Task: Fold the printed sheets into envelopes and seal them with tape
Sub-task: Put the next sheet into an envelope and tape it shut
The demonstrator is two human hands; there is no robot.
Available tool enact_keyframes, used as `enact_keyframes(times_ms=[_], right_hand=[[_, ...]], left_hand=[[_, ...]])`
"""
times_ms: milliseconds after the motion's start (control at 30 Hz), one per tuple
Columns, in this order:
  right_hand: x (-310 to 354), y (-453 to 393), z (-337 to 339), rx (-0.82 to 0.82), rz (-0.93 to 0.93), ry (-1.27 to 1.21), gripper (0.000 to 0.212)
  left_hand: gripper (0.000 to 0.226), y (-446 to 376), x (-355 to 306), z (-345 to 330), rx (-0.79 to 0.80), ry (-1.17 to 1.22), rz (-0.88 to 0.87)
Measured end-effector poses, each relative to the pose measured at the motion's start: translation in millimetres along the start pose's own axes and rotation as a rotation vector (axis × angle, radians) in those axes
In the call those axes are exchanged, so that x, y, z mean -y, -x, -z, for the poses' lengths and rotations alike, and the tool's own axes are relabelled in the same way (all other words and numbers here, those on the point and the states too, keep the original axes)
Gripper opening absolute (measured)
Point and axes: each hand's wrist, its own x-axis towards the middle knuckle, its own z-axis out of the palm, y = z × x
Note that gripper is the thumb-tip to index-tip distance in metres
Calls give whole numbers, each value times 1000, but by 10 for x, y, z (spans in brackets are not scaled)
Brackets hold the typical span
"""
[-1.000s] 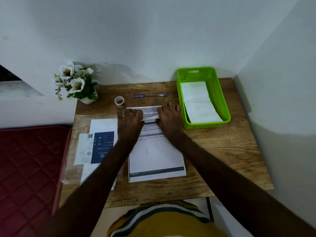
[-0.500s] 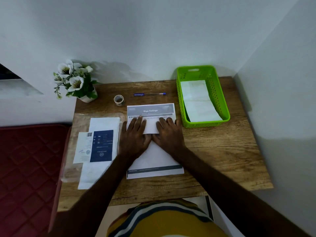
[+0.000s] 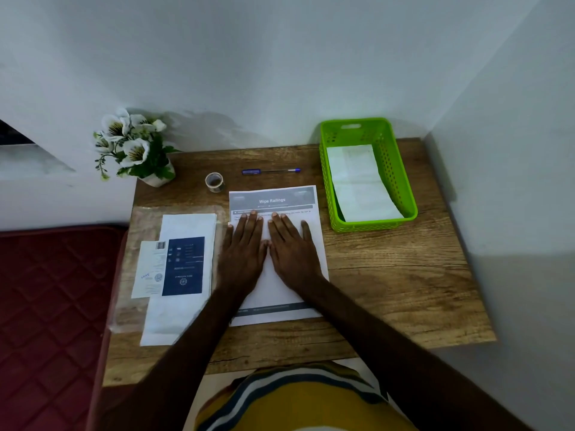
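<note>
Pressing flat on the printed sheet [image 3: 306, 244], both palms down: left hand [image 3: 242, 253] and right hand [image 3: 291, 253] side by side, thumbs touching near the middle of the page, fingers straight and spread, gripping nothing

Sheet lying on the wooden table [image 3: 389, 275], heading "Wipe Railings" readable along its far edge; the small lines below the heading partly covered by fingertips and too fine to read; middle of the page hidden under the hands, near strip crossed by the left forearm, its dark footer band blurred

Just right of the sheet, a green basket [image 3: 401, 181] with pale folded paper [image 3: 357, 185] inside, print on it too faint to make out

Beyond the sheet's far left corner, a small roll of tape [image 3: 214, 181]; beyond the far edge, a blue pen [image 3: 270, 171]; farther left from the tape, a pot of white flowers [image 3: 133, 147] against the wall

Left of the sheet, a stack of papers [image 3: 174, 275] in or on clear plastic, topped by a dark blue leaflet [image 3: 183, 265] and a white slip with a barcode, text illegible; lower corner of the stack cut off by the left forearm

Left of the table, a dark red quilted surface [image 3: 46, 306], dim; at the bottom edge, a striped yellow garment only partly in view
</note>
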Motion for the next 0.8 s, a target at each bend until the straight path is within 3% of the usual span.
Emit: enact_keyframes(times_ms=[300,500,800], right_hand=[[-344,191,-14,-26,-222,-48,70],[-273,180,81,35,-270,-68,76],[-312,-80,400,112,-113,-57,73]], left_hand=[[62,-9,53,-71,9,47,12],[62,3,23,-29,-1,108,11],[75,-200,126,184,85,283,85]])
